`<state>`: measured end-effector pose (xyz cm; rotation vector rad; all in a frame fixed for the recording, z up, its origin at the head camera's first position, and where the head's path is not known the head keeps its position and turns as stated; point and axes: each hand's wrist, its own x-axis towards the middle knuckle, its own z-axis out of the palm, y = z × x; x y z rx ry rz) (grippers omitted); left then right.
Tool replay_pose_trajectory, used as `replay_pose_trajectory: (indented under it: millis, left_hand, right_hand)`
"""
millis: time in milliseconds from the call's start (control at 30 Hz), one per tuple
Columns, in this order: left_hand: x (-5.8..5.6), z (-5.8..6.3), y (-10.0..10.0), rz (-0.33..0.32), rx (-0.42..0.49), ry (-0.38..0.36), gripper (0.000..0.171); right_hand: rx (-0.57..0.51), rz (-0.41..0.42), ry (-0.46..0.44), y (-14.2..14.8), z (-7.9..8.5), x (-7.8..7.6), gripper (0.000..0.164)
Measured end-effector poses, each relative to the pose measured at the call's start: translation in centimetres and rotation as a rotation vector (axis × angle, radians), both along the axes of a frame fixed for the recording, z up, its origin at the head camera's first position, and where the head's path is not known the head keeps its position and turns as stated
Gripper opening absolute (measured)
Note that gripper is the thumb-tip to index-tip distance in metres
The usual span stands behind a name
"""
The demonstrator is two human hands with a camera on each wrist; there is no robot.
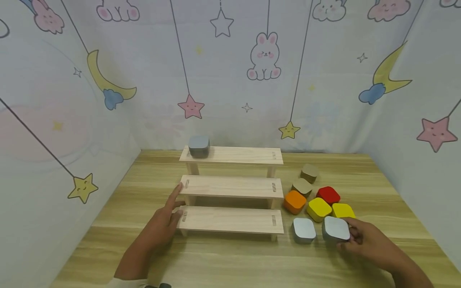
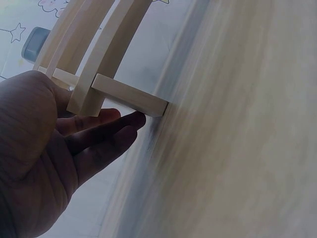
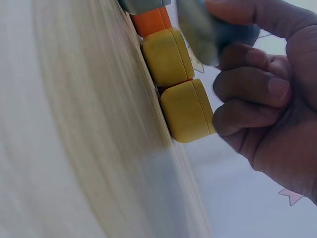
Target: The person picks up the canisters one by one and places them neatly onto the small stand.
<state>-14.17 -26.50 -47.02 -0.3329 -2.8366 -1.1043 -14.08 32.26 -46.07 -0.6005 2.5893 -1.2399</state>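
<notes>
My right hand (image 1: 365, 242) pinches a grey rounded-square block (image 1: 336, 229) by its right side. In the right wrist view that block (image 3: 208, 32) is blurred and held off the table, thumb above and the other fingers curled. Left of it stands another grey block (image 1: 303, 231). My left hand (image 1: 163, 224) rests against the left ends of a three-tier wooden step stand (image 1: 230, 219), touching the middle and bottom steps. From the left wrist, the fingers (image 2: 106, 146) look extended beside a stand leg (image 2: 131, 96). A third grey block (image 1: 199, 147) sits on the top step's left end.
Right of the stand cluster an orange block (image 1: 295, 202), a red block (image 1: 328, 195), two yellow blocks, one nearer the stand (image 1: 319, 210), and two beige blocks, the rear one (image 1: 309, 173) standing apart. Printed cloth walls (image 1: 230, 80) enclose the wood-grain table (image 1: 223, 264).
</notes>
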Motion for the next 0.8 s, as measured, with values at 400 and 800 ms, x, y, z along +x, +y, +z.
replay_pose_trajectory:
  millis: [400,800]
  left_hand:
    - [-0.2,-0.2,0.0,-0.003,0.015,0.009,0.083]
    - [-0.1,-0.1,-0.1,0.000,0.011,-0.002,0.082]
  right_hand:
    - [0.015,-0.157,0.052,-1.1,1.4,0.2,0.053]
    - [-0.009,-0.128,-0.005,-1.6,4.6,-1.1,0.072]
